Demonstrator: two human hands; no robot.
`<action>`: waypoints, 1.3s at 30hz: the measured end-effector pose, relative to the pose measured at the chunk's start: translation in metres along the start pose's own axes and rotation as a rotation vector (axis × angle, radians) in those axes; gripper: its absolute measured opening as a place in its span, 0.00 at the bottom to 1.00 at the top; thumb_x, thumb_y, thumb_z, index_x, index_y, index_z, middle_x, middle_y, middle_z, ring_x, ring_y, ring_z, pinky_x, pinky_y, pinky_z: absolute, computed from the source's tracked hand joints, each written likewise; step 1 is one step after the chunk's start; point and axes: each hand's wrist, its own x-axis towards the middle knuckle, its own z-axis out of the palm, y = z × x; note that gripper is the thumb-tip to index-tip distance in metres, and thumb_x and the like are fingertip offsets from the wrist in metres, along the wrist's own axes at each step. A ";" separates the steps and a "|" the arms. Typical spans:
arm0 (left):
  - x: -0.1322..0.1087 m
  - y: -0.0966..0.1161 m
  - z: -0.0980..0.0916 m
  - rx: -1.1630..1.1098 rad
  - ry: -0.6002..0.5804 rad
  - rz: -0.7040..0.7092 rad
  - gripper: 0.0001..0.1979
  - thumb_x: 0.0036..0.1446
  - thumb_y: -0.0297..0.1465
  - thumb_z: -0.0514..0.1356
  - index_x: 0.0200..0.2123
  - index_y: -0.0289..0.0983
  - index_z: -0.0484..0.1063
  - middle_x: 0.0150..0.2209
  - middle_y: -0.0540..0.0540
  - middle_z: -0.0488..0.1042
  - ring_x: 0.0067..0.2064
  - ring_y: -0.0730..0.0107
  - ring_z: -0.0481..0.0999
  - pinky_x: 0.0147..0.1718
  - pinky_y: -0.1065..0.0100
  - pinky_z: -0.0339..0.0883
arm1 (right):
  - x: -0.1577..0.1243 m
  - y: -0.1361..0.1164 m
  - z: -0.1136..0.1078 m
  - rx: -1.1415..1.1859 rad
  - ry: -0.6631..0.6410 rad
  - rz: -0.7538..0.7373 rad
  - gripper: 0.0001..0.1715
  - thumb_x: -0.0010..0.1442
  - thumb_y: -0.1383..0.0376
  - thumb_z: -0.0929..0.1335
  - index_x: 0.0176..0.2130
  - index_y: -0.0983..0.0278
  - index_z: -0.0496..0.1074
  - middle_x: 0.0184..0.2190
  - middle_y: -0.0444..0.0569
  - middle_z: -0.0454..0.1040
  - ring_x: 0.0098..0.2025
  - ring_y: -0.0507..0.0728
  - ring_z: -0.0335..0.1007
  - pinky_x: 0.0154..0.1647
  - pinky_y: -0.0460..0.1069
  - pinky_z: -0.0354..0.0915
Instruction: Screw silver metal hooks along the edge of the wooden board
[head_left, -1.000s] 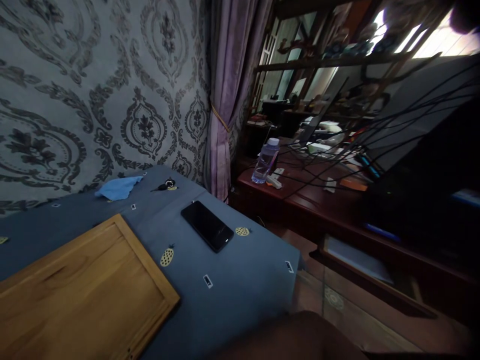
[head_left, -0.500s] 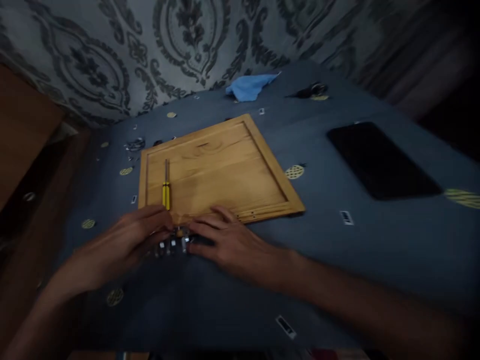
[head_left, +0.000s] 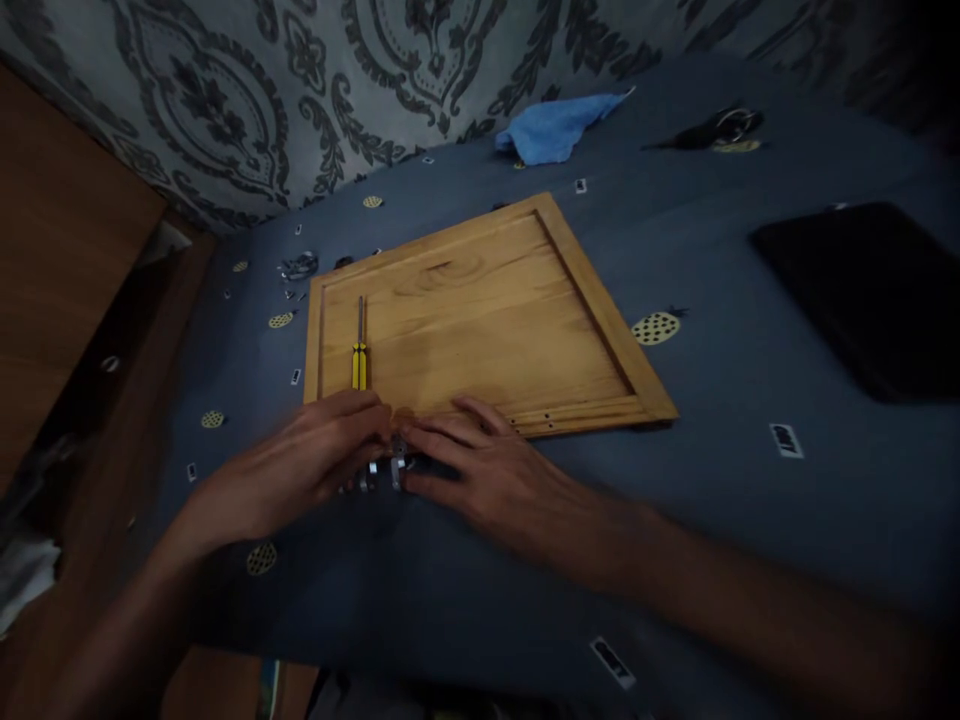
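Observation:
A framed wooden panel, like a cabinet door, lies flat with several small holes along its near edge. At that edge, bright metal hinges stick out towards me, partly covered by my fingers. My right hand rests on the edge, its thumb and fingers closed around one hinge. Beside it my left hand is closed in a pinch over the same spot; whatever its fingertips hold is hidden. Just beyond the left hand, a screwdriver with a yellow handle lies on the panel, shaft pointing away.
Past the panel's left corner lie a small heap of metal parts and some screws. A blue cloth and a dark tool sit at the back. On the right is a black flat object. Dark patterned cloth covers the surface.
The camera view has shifted, so the panel and other things appear further right or higher. Both hands stay together at the panel's near edge, with only slight finger movement.

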 end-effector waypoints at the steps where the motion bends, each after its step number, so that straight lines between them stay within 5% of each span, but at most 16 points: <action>1: 0.000 -0.001 0.001 0.015 0.000 0.001 0.14 0.73 0.37 0.49 0.41 0.40 0.73 0.42 0.45 0.75 0.41 0.63 0.76 0.39 0.65 0.70 | 0.000 0.000 -0.001 -0.003 -0.002 0.000 0.15 0.73 0.70 0.65 0.55 0.61 0.75 0.63 0.57 0.72 0.66 0.62 0.64 0.71 0.66 0.54; 22: 0.001 -0.004 0.011 0.108 0.113 0.127 0.12 0.74 0.33 0.50 0.44 0.38 0.73 0.43 0.44 0.76 0.47 0.62 0.76 0.47 0.62 0.71 | 0.000 0.000 0.002 -0.002 0.015 -0.005 0.15 0.71 0.70 0.67 0.55 0.61 0.75 0.62 0.57 0.72 0.66 0.62 0.64 0.70 0.66 0.55; 35: 0.005 -0.006 0.016 0.080 0.095 0.043 0.10 0.73 0.36 0.53 0.44 0.40 0.72 0.43 0.46 0.75 0.47 0.62 0.74 0.46 0.64 0.67 | 0.000 0.001 0.002 -0.014 0.013 -0.006 0.14 0.72 0.69 0.67 0.55 0.60 0.75 0.63 0.56 0.71 0.66 0.62 0.64 0.71 0.65 0.54; 39: -0.001 -0.004 0.005 -0.009 0.152 -0.038 0.10 0.71 0.39 0.56 0.43 0.40 0.73 0.41 0.49 0.77 0.42 0.66 0.76 0.41 0.67 0.67 | 0.000 0.001 0.004 -0.003 0.010 -0.009 0.15 0.69 0.71 0.68 0.54 0.61 0.76 0.62 0.57 0.73 0.65 0.63 0.65 0.69 0.67 0.56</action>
